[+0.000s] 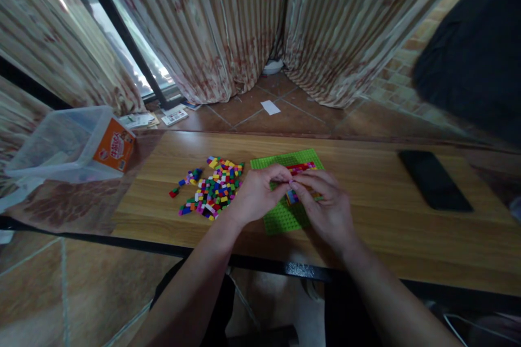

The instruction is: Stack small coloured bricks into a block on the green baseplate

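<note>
Evidently both narrow: left hand (261, 191) and right hand (329, 201) seem to pinch a small pinkish brick (290, 181) | frame centre, over green baseplate (280, 222) | risk: tiny grip surface could let it slip onto the assembled bricks (302, 166).

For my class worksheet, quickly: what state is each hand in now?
Left hand: closed, pinching at a small pink piece.
Right hand: closed, pinching at the same piece.

plate (280, 222): green, studded, flat, partly hidden | red row (302, 166): on plate, toward one o'clock | pink piece (290, 180): tiny, pinched above plate | bricks (220, 187): multicoloured, loose pile, plate's nine o'clock
</note>
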Action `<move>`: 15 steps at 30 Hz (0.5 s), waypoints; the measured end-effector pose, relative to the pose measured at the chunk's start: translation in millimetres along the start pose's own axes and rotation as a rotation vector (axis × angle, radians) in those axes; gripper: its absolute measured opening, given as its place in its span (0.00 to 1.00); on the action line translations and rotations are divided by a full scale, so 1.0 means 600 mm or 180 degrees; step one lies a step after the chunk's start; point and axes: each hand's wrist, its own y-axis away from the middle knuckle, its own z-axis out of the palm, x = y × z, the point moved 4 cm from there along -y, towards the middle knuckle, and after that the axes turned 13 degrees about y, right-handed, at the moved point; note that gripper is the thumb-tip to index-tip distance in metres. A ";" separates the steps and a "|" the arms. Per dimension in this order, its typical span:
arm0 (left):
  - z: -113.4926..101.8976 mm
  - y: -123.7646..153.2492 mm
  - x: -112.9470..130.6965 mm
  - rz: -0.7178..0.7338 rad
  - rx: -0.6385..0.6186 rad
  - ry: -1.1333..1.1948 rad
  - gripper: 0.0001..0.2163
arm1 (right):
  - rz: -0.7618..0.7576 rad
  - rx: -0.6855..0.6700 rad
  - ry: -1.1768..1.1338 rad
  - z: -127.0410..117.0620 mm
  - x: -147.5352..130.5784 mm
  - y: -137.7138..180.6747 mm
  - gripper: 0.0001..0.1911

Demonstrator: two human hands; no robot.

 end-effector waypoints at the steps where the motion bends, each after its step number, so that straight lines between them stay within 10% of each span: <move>1: 0.001 0.000 0.001 0.0049 0.0009 -0.0051 0.04 | -0.0007 -0.0022 -0.0046 0.000 0.001 -0.001 0.07; 15: -0.018 -0.007 -0.020 -0.0115 0.0368 -0.0545 0.05 | 0.0447 -0.0026 -0.0209 -0.014 0.046 -0.022 0.05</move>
